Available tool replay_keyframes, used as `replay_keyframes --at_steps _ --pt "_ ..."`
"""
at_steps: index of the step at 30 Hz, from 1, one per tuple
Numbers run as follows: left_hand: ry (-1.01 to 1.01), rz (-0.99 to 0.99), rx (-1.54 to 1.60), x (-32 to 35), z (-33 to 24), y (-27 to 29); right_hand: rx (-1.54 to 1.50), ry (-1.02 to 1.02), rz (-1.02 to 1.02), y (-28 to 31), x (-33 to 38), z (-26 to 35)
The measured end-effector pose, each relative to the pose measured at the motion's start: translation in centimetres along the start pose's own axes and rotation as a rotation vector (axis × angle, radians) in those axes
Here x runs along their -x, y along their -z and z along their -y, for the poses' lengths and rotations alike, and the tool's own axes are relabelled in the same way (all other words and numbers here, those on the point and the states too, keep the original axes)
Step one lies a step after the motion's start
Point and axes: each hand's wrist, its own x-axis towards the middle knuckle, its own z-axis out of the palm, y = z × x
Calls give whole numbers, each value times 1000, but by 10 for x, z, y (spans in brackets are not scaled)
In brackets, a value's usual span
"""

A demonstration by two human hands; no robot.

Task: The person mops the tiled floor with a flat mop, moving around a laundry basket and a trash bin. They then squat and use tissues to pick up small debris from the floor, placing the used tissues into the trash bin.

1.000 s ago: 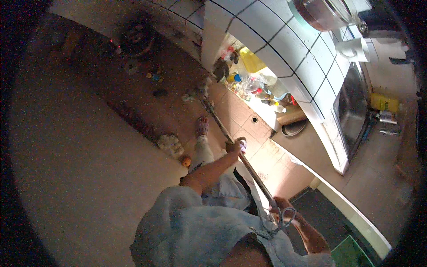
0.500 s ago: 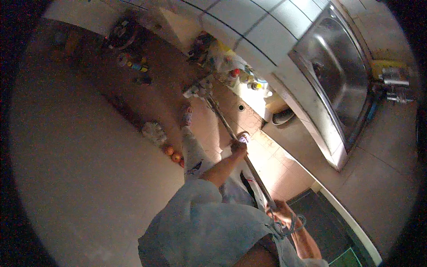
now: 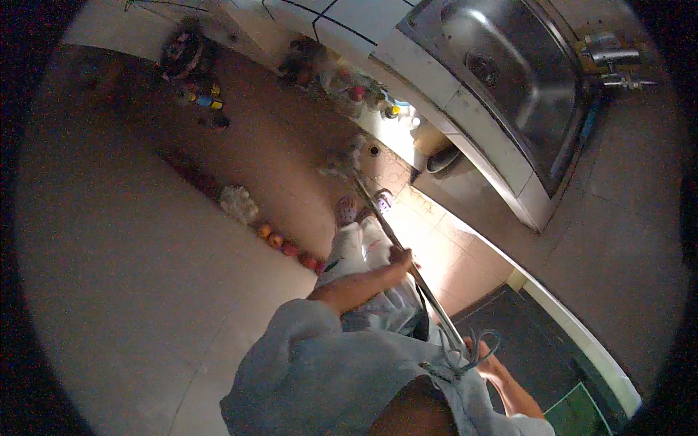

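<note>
This looks like a kitchen, most likely one in a home; the clearest sign is the rectangular stainless-steel sink at the upper right of the frame, with a silvery metal tap just beyond its far edge; it is set into a counter faced with pale tiles and dark joint lines, which runs on toward the top middle; under that counter sits a crowded jumble of bottles and small containers; the pinkish tiled floor has a small round drain near the centre; left of centre, a row of round red and orange fruit lines the foot of a plain pale wall, a homely touch.
</note>
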Motion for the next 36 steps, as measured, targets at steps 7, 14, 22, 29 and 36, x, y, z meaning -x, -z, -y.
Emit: replay_keyframes --at_steps 7,14,22,29,36 --pt "-201 -293 -201 -22 -152 39 -33 3 251 -6 -104 62" --pt "-277 -19 -1525 -114 52 -4 -506 -48 216 8 -8 -48" --pt "154 -282 -850 76 59 -67 -523 -146 -82 -42 80 -124" --pt "133 -215 -346 42 48 -31 -680 -80 -6 -21 63 -107" --pt "5 -192 -402 -56 57 -58 -343 -264 143 49 22 -83"
